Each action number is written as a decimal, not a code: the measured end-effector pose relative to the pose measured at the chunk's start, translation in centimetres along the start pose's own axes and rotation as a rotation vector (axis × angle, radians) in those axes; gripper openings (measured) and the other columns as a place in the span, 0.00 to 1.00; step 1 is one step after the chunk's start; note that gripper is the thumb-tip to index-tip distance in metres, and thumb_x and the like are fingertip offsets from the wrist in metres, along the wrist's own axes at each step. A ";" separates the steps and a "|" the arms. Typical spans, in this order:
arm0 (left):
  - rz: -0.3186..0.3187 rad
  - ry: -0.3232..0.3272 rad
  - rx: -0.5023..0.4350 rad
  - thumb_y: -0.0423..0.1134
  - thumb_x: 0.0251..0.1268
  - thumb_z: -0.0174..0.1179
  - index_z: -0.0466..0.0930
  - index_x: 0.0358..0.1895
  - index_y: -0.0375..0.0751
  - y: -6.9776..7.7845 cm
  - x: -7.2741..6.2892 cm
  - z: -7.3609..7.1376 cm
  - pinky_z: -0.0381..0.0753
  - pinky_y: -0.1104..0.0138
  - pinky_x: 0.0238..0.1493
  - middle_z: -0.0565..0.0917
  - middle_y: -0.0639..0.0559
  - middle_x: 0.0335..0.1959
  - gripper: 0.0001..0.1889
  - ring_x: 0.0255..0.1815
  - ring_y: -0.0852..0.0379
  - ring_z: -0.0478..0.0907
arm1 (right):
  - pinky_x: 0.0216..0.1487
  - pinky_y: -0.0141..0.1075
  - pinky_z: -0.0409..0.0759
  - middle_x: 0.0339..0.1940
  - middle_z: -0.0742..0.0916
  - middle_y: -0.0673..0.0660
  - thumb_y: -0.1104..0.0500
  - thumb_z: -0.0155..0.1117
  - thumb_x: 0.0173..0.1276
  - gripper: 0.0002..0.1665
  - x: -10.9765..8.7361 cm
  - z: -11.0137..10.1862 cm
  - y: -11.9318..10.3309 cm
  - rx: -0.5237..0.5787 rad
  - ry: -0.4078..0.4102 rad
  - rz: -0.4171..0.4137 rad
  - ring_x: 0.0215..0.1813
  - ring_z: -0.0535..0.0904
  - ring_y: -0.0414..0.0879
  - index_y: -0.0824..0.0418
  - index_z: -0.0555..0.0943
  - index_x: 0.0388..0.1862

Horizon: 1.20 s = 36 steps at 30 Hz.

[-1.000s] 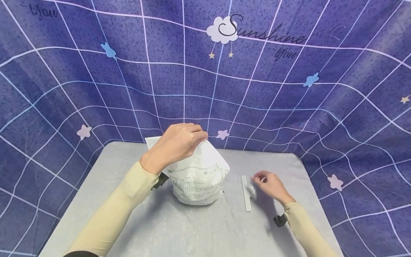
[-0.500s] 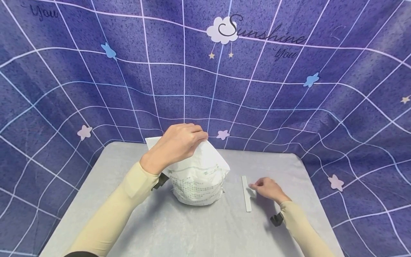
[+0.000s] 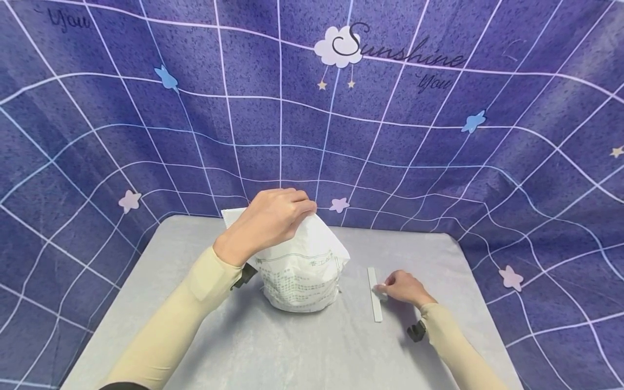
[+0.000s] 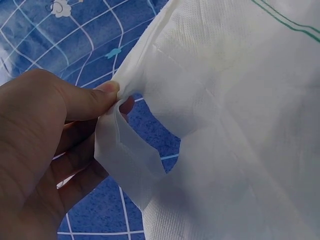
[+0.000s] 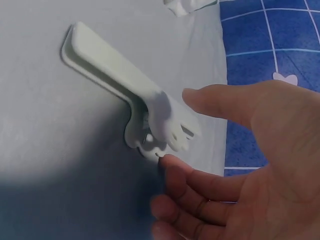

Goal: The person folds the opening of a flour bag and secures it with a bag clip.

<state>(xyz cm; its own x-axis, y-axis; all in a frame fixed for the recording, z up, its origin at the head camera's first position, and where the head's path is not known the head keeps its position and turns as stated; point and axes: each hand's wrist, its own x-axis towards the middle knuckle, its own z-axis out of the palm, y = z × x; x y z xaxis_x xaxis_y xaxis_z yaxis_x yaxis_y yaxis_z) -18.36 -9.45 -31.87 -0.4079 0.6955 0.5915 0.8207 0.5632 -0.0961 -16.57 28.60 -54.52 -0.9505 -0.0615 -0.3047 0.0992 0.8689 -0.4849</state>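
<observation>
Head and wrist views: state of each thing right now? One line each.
Bag: upright on the table, top edge pinched; sealed or not, can't tell.
Clip: lying on the table beside the bag; unattached to it.
Left hand: pinching the bag's top.
Right hand: at the clip, thumb and fingers apart.
Curtain: hanging behind the table.

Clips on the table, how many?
1: a white clip on the table, right of the bag, at the right hand's fingertips. Any behind the bag would be hidden.
</observation>
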 end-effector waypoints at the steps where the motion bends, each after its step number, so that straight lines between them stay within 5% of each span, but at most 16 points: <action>1: 0.000 0.003 0.000 0.31 0.74 0.65 0.90 0.41 0.45 0.0 0.0 0.0 0.86 0.64 0.33 0.87 0.55 0.36 0.06 0.34 0.54 0.86 | 0.37 0.42 0.79 0.32 0.87 0.51 0.41 0.76 0.66 0.21 0.0 0.0 0.0 0.001 0.001 -0.004 0.34 0.80 0.47 0.59 0.88 0.35; 15: 0.002 0.019 -0.003 0.32 0.75 0.65 0.90 0.41 0.45 -0.1 0.0 0.1 0.85 0.63 0.31 0.86 0.55 0.35 0.05 0.33 0.54 0.85 | 0.35 0.39 0.77 0.31 0.85 0.53 0.47 0.80 0.61 0.20 0.4 0.2 0.1 0.040 -0.019 0.003 0.34 0.78 0.47 0.62 0.85 0.35; 29: 0.004 0.022 -0.009 0.32 0.74 0.66 0.91 0.44 0.44 -0.1 -0.1 0.2 0.87 0.63 0.34 0.88 0.55 0.36 0.06 0.35 0.54 0.87 | 0.21 0.30 0.60 0.12 0.69 0.42 0.45 0.76 0.66 0.29 0.7 0.5 0.8 0.232 -0.180 -0.043 0.18 0.60 0.38 0.50 0.71 0.12; 36: -0.002 0.020 -0.004 0.32 0.74 0.66 0.90 0.43 0.45 -0.1 -0.2 0.2 0.86 0.63 0.33 0.87 0.55 0.35 0.05 0.35 0.53 0.86 | 0.23 0.32 0.74 0.15 0.81 0.49 0.47 0.73 0.71 0.24 0.3 0.7 0.9 0.286 -0.219 -0.051 0.18 0.72 0.39 0.57 0.78 0.20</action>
<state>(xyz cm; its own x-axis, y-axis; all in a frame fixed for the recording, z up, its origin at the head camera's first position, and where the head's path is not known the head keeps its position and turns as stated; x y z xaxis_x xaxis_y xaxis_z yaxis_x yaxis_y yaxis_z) -18.44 -9.49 -32.16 -0.4018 0.6852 0.6075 0.8216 0.5627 -0.0913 -16.56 29.02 -55.63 -0.8737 -0.2318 -0.4278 0.1612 0.6916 -0.7041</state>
